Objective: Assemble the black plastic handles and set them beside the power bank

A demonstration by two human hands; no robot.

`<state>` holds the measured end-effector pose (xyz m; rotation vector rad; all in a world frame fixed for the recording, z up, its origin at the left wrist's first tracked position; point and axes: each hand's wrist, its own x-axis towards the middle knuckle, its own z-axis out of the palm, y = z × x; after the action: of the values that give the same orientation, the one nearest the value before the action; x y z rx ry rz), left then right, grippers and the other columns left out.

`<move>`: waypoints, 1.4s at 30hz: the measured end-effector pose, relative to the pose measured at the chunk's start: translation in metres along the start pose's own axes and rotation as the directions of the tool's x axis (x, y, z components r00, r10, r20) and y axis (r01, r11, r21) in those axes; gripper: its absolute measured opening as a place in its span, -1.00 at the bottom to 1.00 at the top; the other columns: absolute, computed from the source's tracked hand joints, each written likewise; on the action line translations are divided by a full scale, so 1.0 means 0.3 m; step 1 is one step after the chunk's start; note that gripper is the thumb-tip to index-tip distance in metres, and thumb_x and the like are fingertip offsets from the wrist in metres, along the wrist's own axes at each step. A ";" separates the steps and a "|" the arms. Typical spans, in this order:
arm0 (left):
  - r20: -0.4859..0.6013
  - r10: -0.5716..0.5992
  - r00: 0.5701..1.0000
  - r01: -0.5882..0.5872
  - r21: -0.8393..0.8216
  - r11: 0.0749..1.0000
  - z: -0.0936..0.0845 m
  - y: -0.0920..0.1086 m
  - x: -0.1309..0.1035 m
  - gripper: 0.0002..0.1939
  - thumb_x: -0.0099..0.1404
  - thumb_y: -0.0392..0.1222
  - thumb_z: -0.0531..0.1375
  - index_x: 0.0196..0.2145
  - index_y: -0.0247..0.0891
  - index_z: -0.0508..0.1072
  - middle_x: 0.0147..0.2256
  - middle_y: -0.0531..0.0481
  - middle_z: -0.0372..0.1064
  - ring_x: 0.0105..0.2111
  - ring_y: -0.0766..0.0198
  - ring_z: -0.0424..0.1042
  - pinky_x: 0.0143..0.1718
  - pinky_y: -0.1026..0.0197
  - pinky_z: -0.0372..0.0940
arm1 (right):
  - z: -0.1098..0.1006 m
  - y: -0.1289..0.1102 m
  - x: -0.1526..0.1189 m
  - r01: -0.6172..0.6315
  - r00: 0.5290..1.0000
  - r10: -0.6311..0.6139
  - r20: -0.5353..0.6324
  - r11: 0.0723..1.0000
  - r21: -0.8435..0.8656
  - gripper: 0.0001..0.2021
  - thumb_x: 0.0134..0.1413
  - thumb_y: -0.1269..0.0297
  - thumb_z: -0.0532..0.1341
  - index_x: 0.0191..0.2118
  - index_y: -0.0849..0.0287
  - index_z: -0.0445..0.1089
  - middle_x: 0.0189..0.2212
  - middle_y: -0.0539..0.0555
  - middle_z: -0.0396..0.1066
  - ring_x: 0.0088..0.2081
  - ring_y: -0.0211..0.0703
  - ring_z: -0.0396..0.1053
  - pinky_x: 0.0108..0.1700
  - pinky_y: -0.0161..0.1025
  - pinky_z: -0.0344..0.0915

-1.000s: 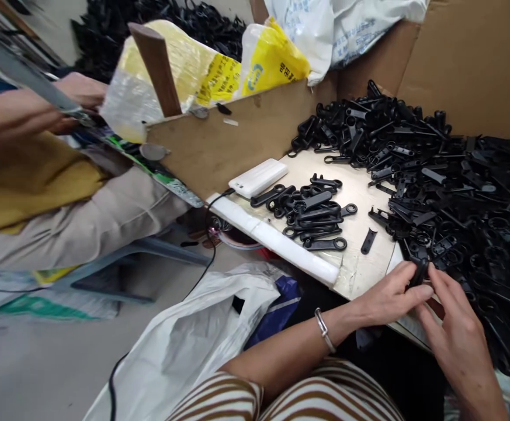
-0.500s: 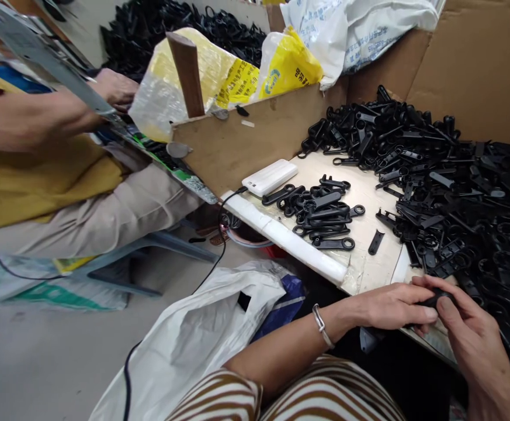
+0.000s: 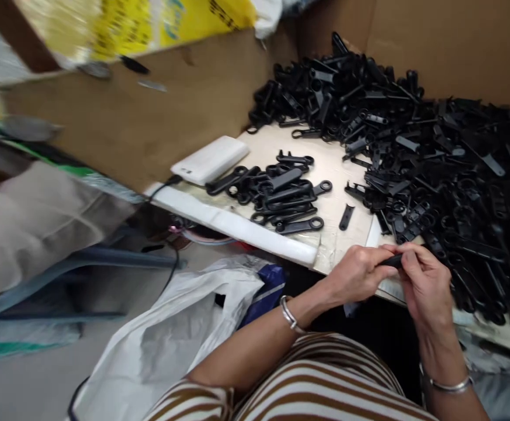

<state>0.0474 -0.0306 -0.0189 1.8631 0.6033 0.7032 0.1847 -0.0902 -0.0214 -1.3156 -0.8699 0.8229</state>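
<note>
Both hands meet over the table's front edge, around one small black plastic part (image 3: 390, 261). My left hand (image 3: 360, 270) pinches its left end, and my right hand (image 3: 425, 280) closes on its right end with the thumb on top. Fingers cover much of the part. Beyond them lies a flat black piece (image 3: 346, 217) by itself. Left of it is a small heap of black ring-ended parts (image 3: 285, 193). A large pile of loose black parts (image 3: 439, 152) spreads over the right and back of the table.
A white power bank (image 3: 211, 160) with a black cable sits at the table's left, beside a cardboard wall (image 3: 149, 117). White foam (image 3: 232, 225) lines the front edge. Below hangs a white bag (image 3: 162, 333). Another person's leg (image 3: 48, 216) shows at far left.
The view has shifted right and closer to the table. My left fingers, earlier stretched over the part, are now pinched on its end. The other person's arm has left the view.
</note>
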 end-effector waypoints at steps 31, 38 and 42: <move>-0.014 0.307 0.952 -0.302 0.143 0.943 -0.016 0.036 0.004 -0.76 0.33 -0.30 0.16 -0.06 -0.33 0.48 -0.14 -0.12 0.56 -0.18 0.24 0.56 -0.18 0.33 0.41 | -0.048 -0.017 -0.057 0.161 0.986 -0.163 0.034 0.986 0.041 -0.80 0.11 0.17 0.32 -0.14 0.05 0.47 -0.22 0.08 0.57 -0.13 -0.02 0.53 -0.06 -0.06 0.46; -0.043 0.149 0.988 -0.151 -0.039 0.988 0.001 -0.012 0.041 -0.76 0.28 -0.31 0.18 -0.12 -0.33 0.54 -0.11 -0.12 0.55 -0.10 0.15 0.54 -0.08 0.25 0.41 | -0.025 0.038 -0.029 0.083 0.994 -0.084 -0.070 0.996 -0.015 -0.82 0.10 0.13 0.32 -0.22 0.09 0.49 -0.28 0.04 0.56 -0.29 -0.13 0.53 -0.21 -0.20 0.47; 0.110 -0.046 0.993 0.082 -0.345 0.935 -0.031 -0.019 0.050 -0.69 0.26 -0.25 0.21 -0.04 -0.36 0.49 -0.08 -0.16 0.52 -0.16 0.14 0.54 -0.13 0.19 0.43 | -0.043 0.048 -0.010 -0.001 0.993 -0.012 -0.116 0.994 -0.107 -0.74 0.06 0.07 0.32 -0.20 0.12 0.50 -0.28 0.07 0.55 -0.26 -0.09 0.51 -0.16 -0.13 0.46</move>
<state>0.0509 -0.0123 -0.0182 1.5306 0.4389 0.6244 0.1946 -0.0974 -0.0365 -1.4396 -0.8340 0.6961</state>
